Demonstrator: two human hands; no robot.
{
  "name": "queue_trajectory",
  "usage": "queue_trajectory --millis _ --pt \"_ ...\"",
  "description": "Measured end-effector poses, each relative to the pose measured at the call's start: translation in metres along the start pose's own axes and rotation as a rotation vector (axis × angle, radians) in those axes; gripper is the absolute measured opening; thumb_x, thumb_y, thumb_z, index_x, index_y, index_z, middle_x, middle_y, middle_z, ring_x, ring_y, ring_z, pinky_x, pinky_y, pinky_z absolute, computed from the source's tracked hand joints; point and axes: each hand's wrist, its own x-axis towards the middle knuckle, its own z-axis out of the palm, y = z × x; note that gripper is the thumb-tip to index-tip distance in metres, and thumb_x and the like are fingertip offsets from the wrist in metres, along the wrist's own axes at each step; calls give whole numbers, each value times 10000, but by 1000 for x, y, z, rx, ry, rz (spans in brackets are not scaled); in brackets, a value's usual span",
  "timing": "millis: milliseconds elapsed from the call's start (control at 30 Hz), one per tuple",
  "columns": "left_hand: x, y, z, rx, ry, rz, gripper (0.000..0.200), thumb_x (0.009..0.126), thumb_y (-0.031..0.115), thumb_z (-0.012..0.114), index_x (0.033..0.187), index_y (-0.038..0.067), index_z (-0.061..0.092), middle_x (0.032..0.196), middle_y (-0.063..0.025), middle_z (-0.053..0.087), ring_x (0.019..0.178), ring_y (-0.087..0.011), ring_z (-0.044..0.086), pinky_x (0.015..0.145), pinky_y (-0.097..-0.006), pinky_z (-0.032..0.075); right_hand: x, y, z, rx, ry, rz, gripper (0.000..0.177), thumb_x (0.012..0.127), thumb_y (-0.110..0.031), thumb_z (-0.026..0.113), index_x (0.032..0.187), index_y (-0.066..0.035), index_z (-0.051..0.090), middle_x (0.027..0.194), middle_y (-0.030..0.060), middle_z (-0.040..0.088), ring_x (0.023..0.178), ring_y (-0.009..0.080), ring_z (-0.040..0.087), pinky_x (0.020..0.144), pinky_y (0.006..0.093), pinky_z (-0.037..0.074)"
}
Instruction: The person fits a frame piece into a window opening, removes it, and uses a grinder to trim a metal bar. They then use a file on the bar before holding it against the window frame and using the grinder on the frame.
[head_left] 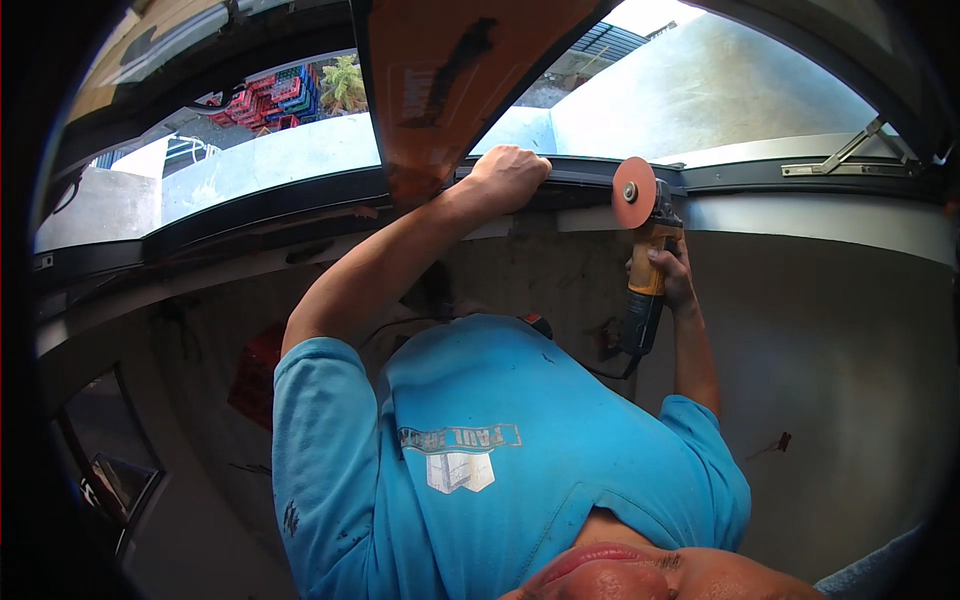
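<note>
Gripping yellow-and-black angle grinder (649,275) with round pink disc (633,206) in right hand (677,272). Holding left hand (509,178) closed at dark metal frame (735,179).

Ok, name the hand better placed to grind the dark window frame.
Right hand, probably: it grips the yellow-and-black grinder, round reddish disc beside the frame; left hand shows no tool.

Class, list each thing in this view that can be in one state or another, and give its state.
Left hand: curled closed at the window frame
Right hand: gripping the angle grinder
Angle grinder: held disc end toward the window; running or not, cannot tell
Abrasive disc: fitted
Window stay: unfolded at an angle
Blue T-shirt: worn, dark-marked
Crates: stacked outside
</note>
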Motion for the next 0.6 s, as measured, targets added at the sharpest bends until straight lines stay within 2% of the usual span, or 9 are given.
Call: queue_trajectory --millis 300,400,500,567,600 --pt "0 -1 -3 -11 -10 0 115 842 66 598 914 5 664 882 -202 711 874 -366 711 791 -478 546 3 4 -7 -28 -55 44 526 823 -125 622 1308 -35 439 994 138 620 792 251 696 700 381 605" --pt "1 1 -6 -8 -32 -6 115 850 68 600 925 8 664 879 -203 710 875 -365 713 793 -474 547 1 7 -8 -25 -1 33 542 822 -129 631 1318 -28 439 1014 148 623 803 254 700 694 382 607" --pt "-2 -3 -1 23 -6 0 112 861 56 594 938 10 661 874 -209 708 877 -364 715 784 -468 550 -3 8 -7 15 -21 10 547 829 -129 621 1331 -14 434 1029 164 622 803 274 702 687 385 608" --pt "-5 -3 0 31 9 0 111 865 46 588 942 7 657 883 -212 709 879 -366 715 781 -464 554 -9 2 -4 136 -73 -116 576 842 -193 603 1351 10 423 1068 191 611 837 305 700 724 403 608" --pt "-5 -2 1 38 19 11 110 868 35 582 945 4 654 893 -216 709 881 -367 716 778 -460 558 -11 -2 -4 138 -75 -115 576 842 -193 603 1351 10 423 1068 191 611 837 305 700 724 403 608"
